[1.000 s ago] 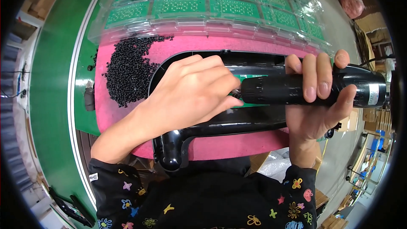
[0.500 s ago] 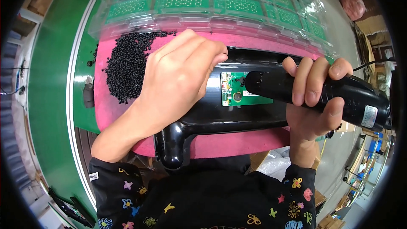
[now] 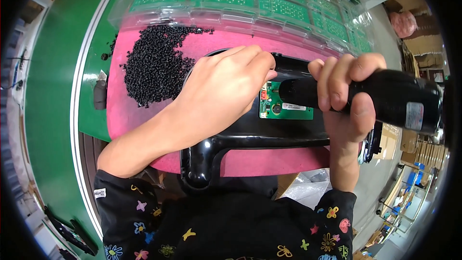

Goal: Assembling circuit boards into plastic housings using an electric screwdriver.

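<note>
My right hand (image 3: 344, 91) is wrapped round a black electric screwdriver (image 3: 394, 97), held almost level. Its nose end is over the upper left part of a green circuit board (image 3: 294, 113), and the tip is hard to make out. The board lies in a glossy black plastic housing (image 3: 269, 140) with a leg at its left end. Just left of the board, my left hand (image 3: 228, 79) hovers over the housing with its fingers pinched together. Whatever is between those fingertips is hidden.
A heap of small black screws (image 3: 156, 67) lies on the pink mat (image 3: 269, 162), left of the housing. Clear plastic trays (image 3: 240, 21) holding several green boards stand behind it. A dark object (image 3: 100, 94) sits on the green table (image 3: 53, 115) beside the mat.
My left hand has shifted right, closer to the board, still pinched. The screwdriver's rear end has swung up slightly in my right hand's grip. The whole view has shifted a little.
</note>
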The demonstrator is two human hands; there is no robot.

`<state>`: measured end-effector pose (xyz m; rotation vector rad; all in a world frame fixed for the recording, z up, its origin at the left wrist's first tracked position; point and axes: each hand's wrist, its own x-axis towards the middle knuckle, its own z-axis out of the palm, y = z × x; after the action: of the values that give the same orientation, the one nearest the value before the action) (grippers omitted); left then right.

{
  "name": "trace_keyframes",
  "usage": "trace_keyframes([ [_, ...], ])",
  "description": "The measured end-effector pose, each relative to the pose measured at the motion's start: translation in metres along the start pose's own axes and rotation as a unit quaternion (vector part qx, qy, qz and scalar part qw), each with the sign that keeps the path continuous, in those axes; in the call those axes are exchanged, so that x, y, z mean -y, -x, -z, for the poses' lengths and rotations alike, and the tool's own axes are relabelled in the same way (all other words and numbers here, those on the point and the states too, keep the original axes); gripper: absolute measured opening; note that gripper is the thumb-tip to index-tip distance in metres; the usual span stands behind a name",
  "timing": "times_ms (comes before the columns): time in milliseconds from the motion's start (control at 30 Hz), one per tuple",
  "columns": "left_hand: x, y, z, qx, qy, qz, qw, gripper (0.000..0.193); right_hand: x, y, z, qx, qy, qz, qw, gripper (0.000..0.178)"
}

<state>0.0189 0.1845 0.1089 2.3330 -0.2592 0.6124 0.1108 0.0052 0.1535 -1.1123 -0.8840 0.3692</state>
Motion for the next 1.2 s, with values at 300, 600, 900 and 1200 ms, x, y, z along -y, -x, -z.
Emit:
trace_keyframes([
  [300,-0.003,0.004,0.000,0.020,-0.004,0.016,1.000,0.014,-0.015,-0.014,-0.013,0.029,0.094,0.005,0.995,0.037],
  [600,0.005,0.008,0.000,0.148,0.002,0.004,0.989,0.014,0.000,0.000,-0.013,-0.025,0.049,0.027,0.998,0.034],
  [900,0.002,0.002,-0.002,0.103,0.092,-0.075,0.988,0.013,0.034,0.009,-0.008,-0.073,-0.137,0.075,0.985,0.027],
  [1200,0.002,-0.002,-0.003,0.118,0.117,-0.097,0.981,0.016,0.035,0.013,-0.005,-0.063,-0.160,0.092,0.981,0.029],
])
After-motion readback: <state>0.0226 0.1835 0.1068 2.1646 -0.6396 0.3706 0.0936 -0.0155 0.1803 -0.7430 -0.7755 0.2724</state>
